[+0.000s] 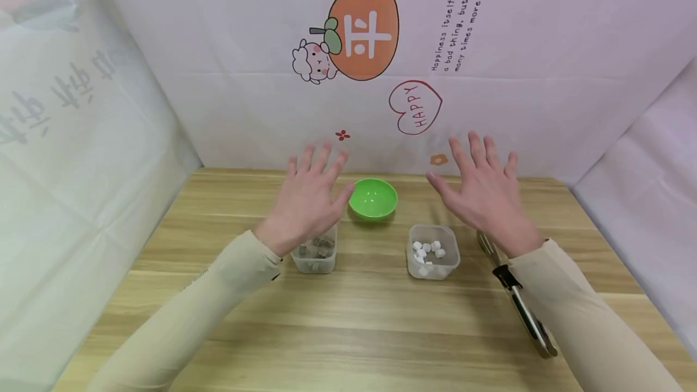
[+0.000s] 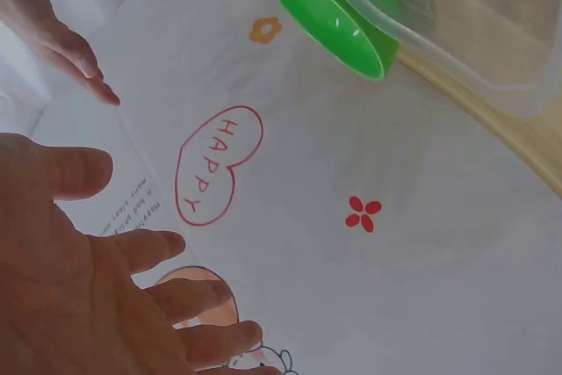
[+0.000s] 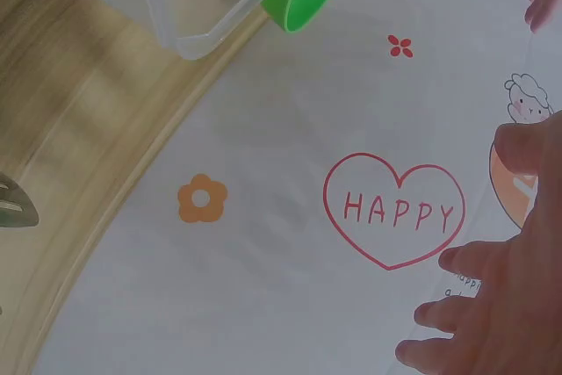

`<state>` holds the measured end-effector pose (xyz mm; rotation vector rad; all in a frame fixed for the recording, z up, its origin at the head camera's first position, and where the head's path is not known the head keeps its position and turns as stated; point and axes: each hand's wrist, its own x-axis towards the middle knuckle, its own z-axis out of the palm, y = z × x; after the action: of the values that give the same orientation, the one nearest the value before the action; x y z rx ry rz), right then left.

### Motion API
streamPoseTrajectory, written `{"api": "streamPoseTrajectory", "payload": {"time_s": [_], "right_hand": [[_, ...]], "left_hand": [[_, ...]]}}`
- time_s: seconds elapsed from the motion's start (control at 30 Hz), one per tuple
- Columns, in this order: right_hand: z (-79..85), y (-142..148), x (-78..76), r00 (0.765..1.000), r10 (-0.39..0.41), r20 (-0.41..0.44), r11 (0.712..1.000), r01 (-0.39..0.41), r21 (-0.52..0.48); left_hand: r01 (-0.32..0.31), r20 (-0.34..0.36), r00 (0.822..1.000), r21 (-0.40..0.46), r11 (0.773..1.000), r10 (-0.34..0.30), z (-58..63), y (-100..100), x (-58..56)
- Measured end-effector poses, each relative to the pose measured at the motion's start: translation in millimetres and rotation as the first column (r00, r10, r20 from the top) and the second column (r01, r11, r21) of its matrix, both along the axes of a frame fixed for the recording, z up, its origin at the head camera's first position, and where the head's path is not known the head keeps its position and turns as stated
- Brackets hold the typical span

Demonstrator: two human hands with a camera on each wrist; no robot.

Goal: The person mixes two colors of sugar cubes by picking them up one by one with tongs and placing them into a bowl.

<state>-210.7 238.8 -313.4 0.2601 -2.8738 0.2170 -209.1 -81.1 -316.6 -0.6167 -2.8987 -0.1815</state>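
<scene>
My left hand [image 1: 307, 201] is raised over the table with fingers spread, holding nothing. Below its wrist stands a clear plastic container [image 1: 314, 266] of grey cubes [image 1: 322, 248], partly hidden by the hand. Fingers apart and holding nothing, my right hand [image 1: 486, 195] hovers at the right. A green bowl [image 1: 373, 199] stands between the hands, toward the back. Nearer me, a second clear container [image 1: 434, 270] has several white cubes [image 1: 426, 248] in it. Under the right forearm lie metal tongs [image 1: 524, 310] with a black band, partly covered by the sleeve.
A wooden table [image 1: 348, 331] spans the foreground. Behind it rises a printed white cloth [image 1: 245, 114], with more cloth along the left and right sides. In the left wrist view the green bowl [image 2: 338, 19] shows near the table's back edge.
</scene>
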Motion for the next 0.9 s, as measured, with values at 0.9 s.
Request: {"api": "streamPoseTrajectory", "payload": {"time_s": [0.9], "right_hand": [[-13.2, 13.5, 26.8, 0.999, 0.022, -0.027, 0.999, -0.023, -0.036]], "left_hand": [[0.158, -0.058, 0.986, 0.017, 0.987, -0.157, -24.9, 31.3, 26.9]]}}
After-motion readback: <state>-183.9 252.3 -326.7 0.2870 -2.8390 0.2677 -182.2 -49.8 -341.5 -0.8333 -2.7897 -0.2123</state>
